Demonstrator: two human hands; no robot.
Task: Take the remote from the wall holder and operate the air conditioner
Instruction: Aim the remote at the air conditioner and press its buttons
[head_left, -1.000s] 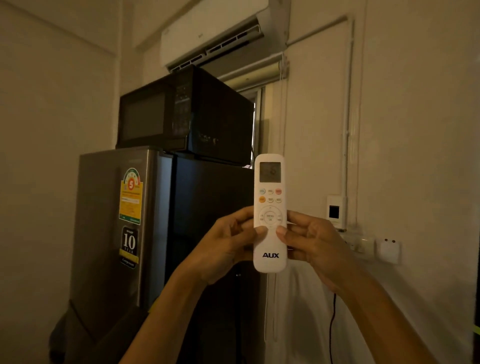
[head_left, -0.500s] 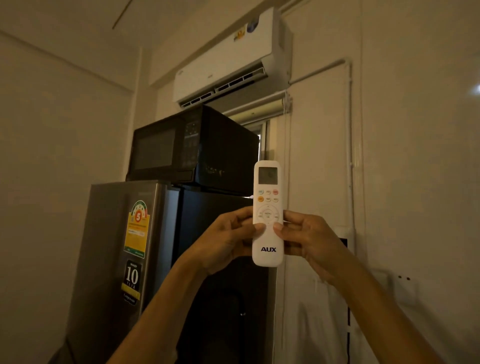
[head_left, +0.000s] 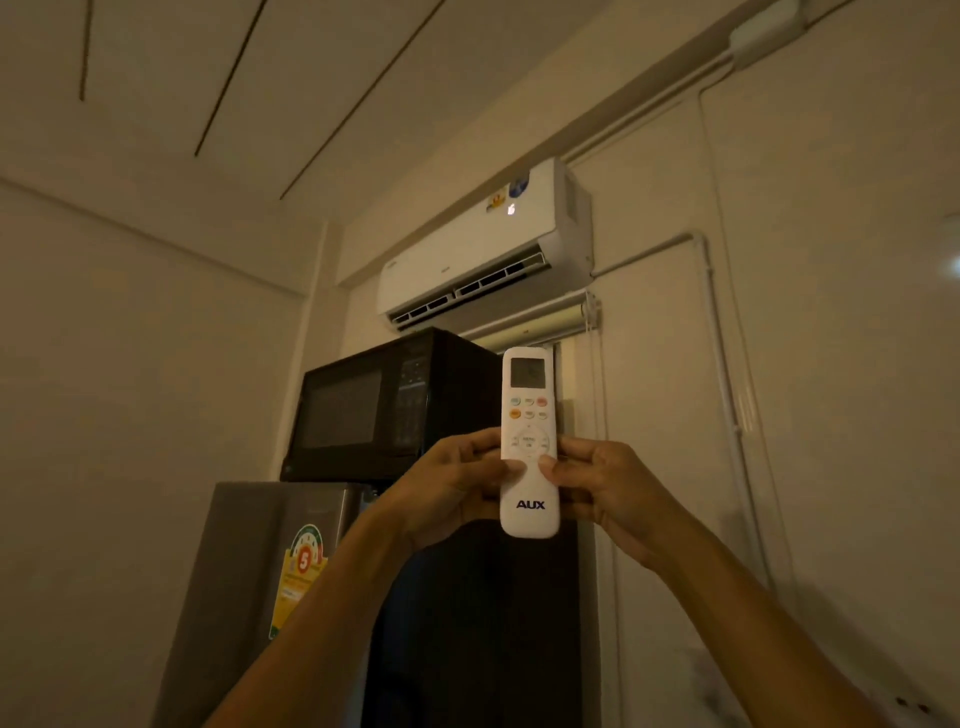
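Observation:
I hold a white AUX remote (head_left: 529, 410) upright at arm's length in the middle of the head view, its grey screen and coloured buttons facing me. My left hand (head_left: 447, 488) grips its left side and my right hand (head_left: 608, 493) its right side, both thumbs resting on the lower edge of the round button pad. High on the wall above hangs the white air conditioner (head_left: 488, 249). A small light glows on its front and its louver slot shows dark. The wall holder is out of view.
A black microwave (head_left: 384, 405) stands on a grey fridge (head_left: 270, 587) with an energy label, left of the remote and under the air conditioner. White pipes (head_left: 722, 364) run down the right wall. A rolled blind (head_left: 530, 327) sits under the unit.
The view has tilted upward, bringing the whole air conditioner and the ceiling into sight. Both hands have kept their hold on the remote. The wall sockets have dropped out of view.

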